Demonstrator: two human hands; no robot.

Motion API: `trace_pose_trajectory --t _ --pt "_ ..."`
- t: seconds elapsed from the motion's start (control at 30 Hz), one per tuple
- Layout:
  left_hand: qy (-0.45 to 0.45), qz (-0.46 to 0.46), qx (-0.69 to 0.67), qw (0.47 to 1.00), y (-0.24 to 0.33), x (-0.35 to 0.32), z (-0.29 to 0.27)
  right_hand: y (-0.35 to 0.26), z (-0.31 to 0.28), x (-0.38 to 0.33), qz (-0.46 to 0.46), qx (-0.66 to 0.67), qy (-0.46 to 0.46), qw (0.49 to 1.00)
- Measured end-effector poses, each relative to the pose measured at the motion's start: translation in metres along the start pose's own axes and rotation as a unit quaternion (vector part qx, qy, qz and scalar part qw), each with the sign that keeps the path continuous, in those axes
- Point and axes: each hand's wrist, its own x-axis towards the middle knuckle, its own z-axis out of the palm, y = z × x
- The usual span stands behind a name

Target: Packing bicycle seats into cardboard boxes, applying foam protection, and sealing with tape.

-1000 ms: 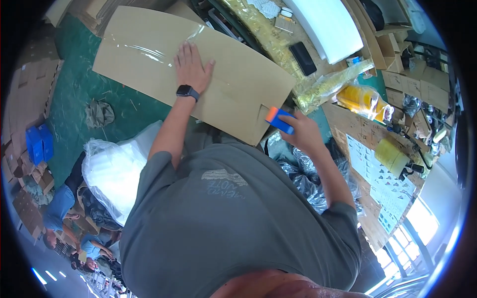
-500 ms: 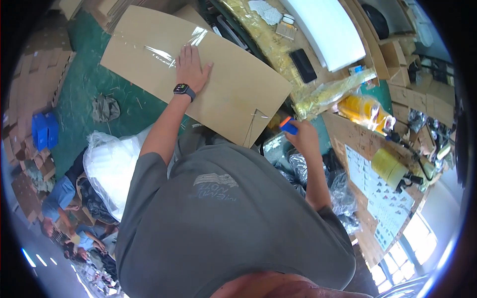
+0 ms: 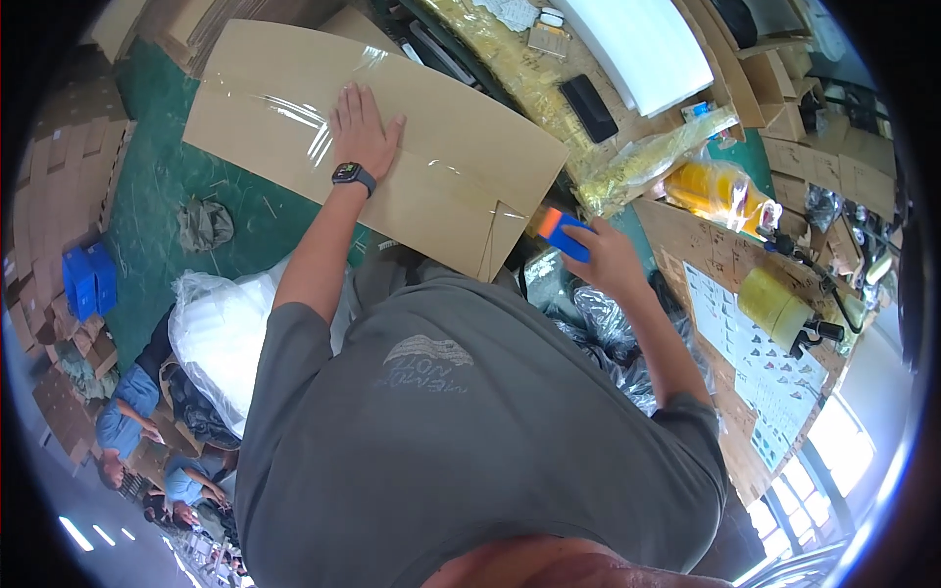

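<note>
A large flattened cardboard box (image 3: 284, 108) with a strip of clear tape along its seam lies in front of me. My left hand (image 3: 363, 127), with a dark watch on the wrist, lies flat and spread on the box's middle. My right hand (image 3: 606, 260) is at the box's right end, gripping a blue and orange tape dispenser (image 3: 564, 233) just past the box's corner flap. My grey shirt fills the lower middle of the picture.
A workbench (image 3: 686, 225) on the right carries yellow bagged goods (image 3: 711, 191), a white foam sheet (image 3: 647, 44), a black flat device (image 3: 588, 108) and printed sheets. White plastic bags (image 3: 221, 333) lie at my left. Blue crates (image 3: 86, 279) and stacked cartons stand on the green floor. Other people sit lower left.
The view has shifted a little. My right hand with the dispenser has drawn slightly away from the box's right end. My left hand stays flat on the cardboard.
</note>
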Motion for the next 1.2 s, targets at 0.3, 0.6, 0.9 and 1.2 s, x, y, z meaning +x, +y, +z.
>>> trace_pose_trajectory --t 0.3,0.6,0.9,1.2 --pt "-0.005 0.005 -0.018 1.000 -0.005 0.003 0.010 0.024 0.075 0.025 0.037 0.033 0.039 0.998" --pt "-0.048 0.033 -0.094 0.994 -0.019 0.017 0.009 0.059 0.144 0.070 0.092 0.088 0.023 0.992" --pt "0.116 0.037 -0.143 0.982 -0.185 0.099 -0.049 0.129 0.108 0.030 0.334 -0.123 0.364 0.861" --pt "-0.115 -0.225 -0.095 0.963 -0.373 0.192 -0.068 -0.097 0.187 0.097 0.573 0.224 0.325 0.718"
